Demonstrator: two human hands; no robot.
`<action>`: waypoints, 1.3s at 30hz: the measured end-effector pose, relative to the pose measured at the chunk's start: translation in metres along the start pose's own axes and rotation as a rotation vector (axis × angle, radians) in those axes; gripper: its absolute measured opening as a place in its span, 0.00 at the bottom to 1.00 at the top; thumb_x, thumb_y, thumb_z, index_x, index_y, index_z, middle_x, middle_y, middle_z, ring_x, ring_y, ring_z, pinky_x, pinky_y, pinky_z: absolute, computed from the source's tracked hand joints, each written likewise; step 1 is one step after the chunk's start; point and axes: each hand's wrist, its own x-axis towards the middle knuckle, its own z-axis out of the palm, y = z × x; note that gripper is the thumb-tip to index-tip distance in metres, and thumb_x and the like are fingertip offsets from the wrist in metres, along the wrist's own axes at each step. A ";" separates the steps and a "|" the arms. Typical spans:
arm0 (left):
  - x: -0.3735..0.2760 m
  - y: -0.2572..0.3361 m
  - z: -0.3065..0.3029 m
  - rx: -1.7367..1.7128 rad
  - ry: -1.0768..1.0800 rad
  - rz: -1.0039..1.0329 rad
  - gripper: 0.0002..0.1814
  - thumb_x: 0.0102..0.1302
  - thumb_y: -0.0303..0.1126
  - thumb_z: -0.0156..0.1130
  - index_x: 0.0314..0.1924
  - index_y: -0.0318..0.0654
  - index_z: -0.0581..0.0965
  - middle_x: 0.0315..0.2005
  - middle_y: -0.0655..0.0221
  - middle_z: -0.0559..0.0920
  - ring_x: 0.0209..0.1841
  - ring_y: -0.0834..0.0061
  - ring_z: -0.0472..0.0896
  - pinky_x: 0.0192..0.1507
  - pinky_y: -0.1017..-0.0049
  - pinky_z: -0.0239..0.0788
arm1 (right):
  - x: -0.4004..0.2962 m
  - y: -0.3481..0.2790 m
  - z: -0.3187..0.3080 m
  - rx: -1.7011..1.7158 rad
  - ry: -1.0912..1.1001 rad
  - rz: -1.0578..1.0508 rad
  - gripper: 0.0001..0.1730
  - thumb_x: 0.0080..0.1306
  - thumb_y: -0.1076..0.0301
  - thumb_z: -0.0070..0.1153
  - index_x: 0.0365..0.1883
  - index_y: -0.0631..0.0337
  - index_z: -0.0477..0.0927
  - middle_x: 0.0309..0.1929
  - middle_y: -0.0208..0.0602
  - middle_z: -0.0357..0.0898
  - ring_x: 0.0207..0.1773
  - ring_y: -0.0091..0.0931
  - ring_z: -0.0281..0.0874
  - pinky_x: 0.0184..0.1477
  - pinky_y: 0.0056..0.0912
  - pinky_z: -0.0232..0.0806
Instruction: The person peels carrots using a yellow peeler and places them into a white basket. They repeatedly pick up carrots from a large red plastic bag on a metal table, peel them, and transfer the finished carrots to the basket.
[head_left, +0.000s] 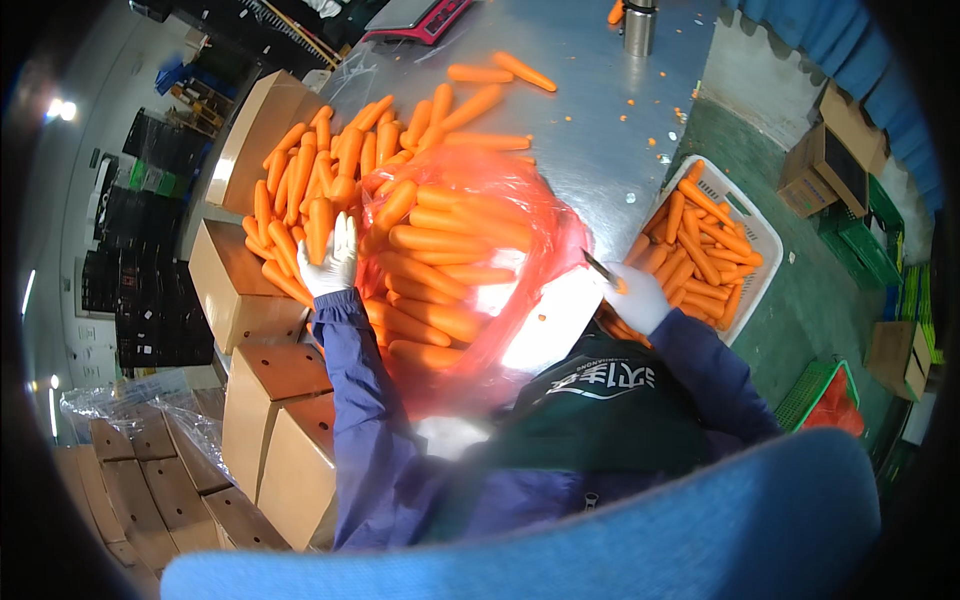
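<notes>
My left hand (330, 262), in a white glove, has its thumb and fingers on either side of an upright carrot (320, 225) at the edge of a carrot pile (352, 150). In my gloved right hand (636, 296) is a small knife (598, 265), its blade pointing up and left; a bit of orange shows by the fingers. Between my hands, a red translucent plastic bag (555, 225) lies spread on the table, with several carrots (439, 240) in rows on it. The bag's film covers part of them.
Cardboard boxes (259, 285) line the table's left side. A white plastic crate (769, 240) of carrots stands right. On the metal table (585, 135) are a scale (416, 19), a steel flask (640, 30) and carrot scraps. A green basket (814, 394) sits on the floor.
</notes>
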 end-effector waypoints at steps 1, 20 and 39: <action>-0.003 -0.003 0.002 0.133 -0.022 0.069 0.37 0.62 0.42 0.53 0.65 0.29 0.54 0.63 0.47 0.60 0.66 0.52 0.59 0.65 0.49 0.54 | 0.012 -0.016 0.006 -0.139 -0.023 -0.110 0.19 0.60 0.74 0.48 0.50 0.60 0.74 0.34 0.49 0.78 0.37 0.39 0.78 0.38 0.35 0.68; -0.025 -0.076 -0.050 2.612 -0.733 0.780 0.29 0.39 0.29 0.72 0.47 0.51 0.77 0.51 0.65 0.73 0.61 0.57 0.63 0.62 0.61 0.56 | 0.134 -0.105 0.123 -0.290 -0.107 -0.219 0.22 0.57 0.51 0.55 0.47 0.50 0.77 0.44 0.43 0.76 0.45 0.42 0.76 0.46 0.43 0.69; -0.129 -0.209 -0.061 0.654 -0.444 -0.793 0.32 0.63 0.39 0.56 0.64 0.34 0.58 0.54 0.54 0.70 0.56 0.61 0.71 0.58 0.64 0.65 | 0.004 -0.081 -0.010 0.683 -0.202 0.194 0.20 0.60 0.58 0.60 0.44 0.63 0.75 0.18 0.25 0.70 0.14 0.15 0.63 0.17 0.16 0.56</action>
